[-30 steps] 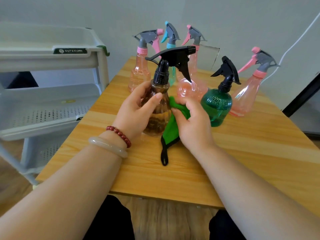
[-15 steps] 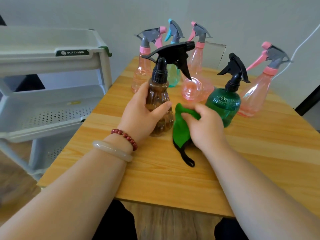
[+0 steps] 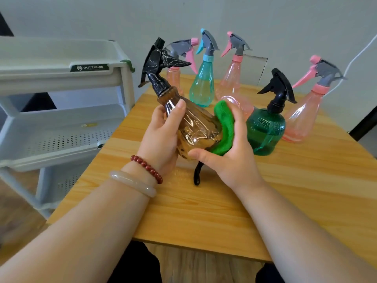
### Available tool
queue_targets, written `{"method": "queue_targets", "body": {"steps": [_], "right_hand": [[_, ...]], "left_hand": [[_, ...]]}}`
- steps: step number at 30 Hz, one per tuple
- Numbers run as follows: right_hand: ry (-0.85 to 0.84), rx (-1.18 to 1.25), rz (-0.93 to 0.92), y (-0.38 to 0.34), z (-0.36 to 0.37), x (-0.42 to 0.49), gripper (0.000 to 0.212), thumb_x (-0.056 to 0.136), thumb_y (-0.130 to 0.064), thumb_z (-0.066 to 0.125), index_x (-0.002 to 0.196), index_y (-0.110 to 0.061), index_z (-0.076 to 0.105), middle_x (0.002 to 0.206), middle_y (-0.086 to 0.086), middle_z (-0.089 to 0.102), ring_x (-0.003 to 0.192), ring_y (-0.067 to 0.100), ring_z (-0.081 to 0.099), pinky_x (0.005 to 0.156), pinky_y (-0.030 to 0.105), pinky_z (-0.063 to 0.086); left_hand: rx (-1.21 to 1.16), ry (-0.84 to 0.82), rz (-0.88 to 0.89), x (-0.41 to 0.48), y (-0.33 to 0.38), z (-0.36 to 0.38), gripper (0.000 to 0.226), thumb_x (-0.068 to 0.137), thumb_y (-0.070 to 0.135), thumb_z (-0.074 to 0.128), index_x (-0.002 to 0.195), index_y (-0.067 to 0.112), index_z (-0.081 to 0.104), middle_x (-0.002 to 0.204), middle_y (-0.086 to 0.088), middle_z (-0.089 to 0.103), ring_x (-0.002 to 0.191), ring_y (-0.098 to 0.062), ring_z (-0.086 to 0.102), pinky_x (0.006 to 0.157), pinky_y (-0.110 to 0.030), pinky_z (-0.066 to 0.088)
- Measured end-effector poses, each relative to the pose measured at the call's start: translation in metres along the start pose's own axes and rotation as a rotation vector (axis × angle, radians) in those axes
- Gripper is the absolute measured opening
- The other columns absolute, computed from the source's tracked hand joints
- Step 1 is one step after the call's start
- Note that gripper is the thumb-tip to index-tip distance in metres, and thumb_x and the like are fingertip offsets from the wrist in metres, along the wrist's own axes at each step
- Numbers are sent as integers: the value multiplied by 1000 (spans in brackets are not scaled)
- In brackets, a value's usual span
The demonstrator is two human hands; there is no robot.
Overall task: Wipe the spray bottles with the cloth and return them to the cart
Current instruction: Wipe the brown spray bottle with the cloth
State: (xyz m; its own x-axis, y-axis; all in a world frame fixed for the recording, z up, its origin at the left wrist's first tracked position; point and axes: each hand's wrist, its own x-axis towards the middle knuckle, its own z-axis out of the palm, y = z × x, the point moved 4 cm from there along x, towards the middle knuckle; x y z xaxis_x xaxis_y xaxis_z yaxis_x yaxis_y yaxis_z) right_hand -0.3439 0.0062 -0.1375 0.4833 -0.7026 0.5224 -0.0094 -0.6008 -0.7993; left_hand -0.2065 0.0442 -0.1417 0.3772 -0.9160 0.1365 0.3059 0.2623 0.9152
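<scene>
Head view: left hand (image 3: 161, 139) grips the amber bottle (image 3: 195, 127), tilted above the table (image 3: 285, 190); right hand (image 3: 230, 160) curls round the green cloth (image 3: 224, 127) against it. Likely light, slick plastic; best held mid-body.

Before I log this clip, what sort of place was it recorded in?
Probably a plain indoor room set up for a cleaning task: a wooden table by a bare wall, a white tiered cart beside it, and several spray bottles on the table.

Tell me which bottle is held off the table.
The brown bottle with the black trigger: the left hand grips it tilted, and the right hand presses the cloth against it. The others rest on the table.
</scene>
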Motion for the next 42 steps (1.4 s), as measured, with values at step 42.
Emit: {"method": "queue_targets", "body": {"steps": [42], "right_hand": [[237,-617,-583,-21,1,-7,24,94,-4,55,110,4,69,96,20,56,93,20,49,89,17,37]], "left_hand": [[-62,41,-77,4,-22,8,59,87,33,69,138,20,43,112,-5,71,103,-21,70,92,-45,56]]}}
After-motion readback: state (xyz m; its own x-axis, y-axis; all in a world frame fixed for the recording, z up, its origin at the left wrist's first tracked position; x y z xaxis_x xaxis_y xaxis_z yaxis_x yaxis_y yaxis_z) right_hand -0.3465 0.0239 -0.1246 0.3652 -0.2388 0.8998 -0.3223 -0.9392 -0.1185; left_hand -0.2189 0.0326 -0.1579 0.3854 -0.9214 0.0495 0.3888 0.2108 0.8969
